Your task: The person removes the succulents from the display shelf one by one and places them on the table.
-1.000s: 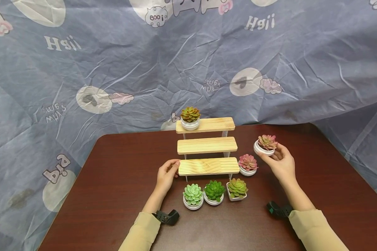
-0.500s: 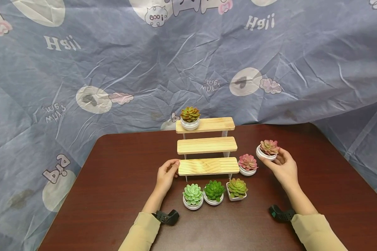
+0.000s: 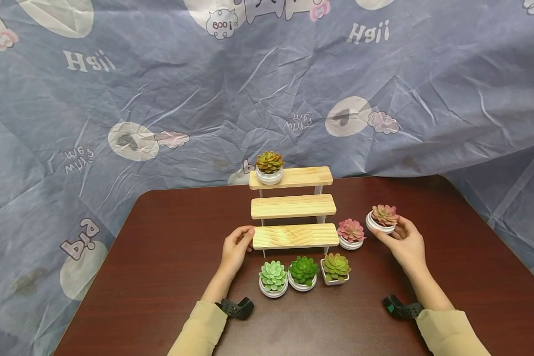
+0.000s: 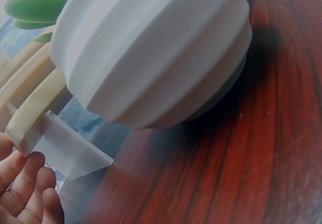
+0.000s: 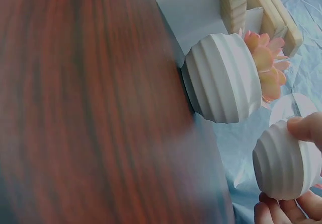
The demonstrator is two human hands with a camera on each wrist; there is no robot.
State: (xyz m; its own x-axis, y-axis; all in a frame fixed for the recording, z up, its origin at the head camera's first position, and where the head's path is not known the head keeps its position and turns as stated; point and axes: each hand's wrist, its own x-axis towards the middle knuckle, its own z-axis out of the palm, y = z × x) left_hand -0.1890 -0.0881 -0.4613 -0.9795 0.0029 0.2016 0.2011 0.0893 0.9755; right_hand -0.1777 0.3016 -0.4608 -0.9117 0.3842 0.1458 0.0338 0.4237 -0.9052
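Note:
A three-tier wooden display stand (image 3: 295, 236) stands on the table, and my left hand (image 3: 236, 249) grips the left end of its lowest board. In the left wrist view the fingertips (image 4: 36, 159) touch that board's end (image 4: 30, 113). My right hand (image 3: 407, 242) holds a pink-green succulent in a white pot (image 3: 381, 225) to the right of the stand. Its ribbed pot (image 5: 282, 161) sits between thumb and fingers in the right wrist view. A pink succulent (image 3: 351, 235) stands between that hand and the stand. On the top board's left end sits an orange-green succulent (image 3: 269, 168).
In front of the stand is a row of potted succulents: pale green (image 3: 273, 279), dark green (image 3: 303, 273) and yellow-green in a square pot (image 3: 335, 269). A blue printed cloth (image 3: 213, 89) hangs behind the dark wood table (image 3: 173, 257).
My right hand has moved the pink-green succulent slightly right and nearer to me, down in the head view. My left hand and the stand have kept their places.

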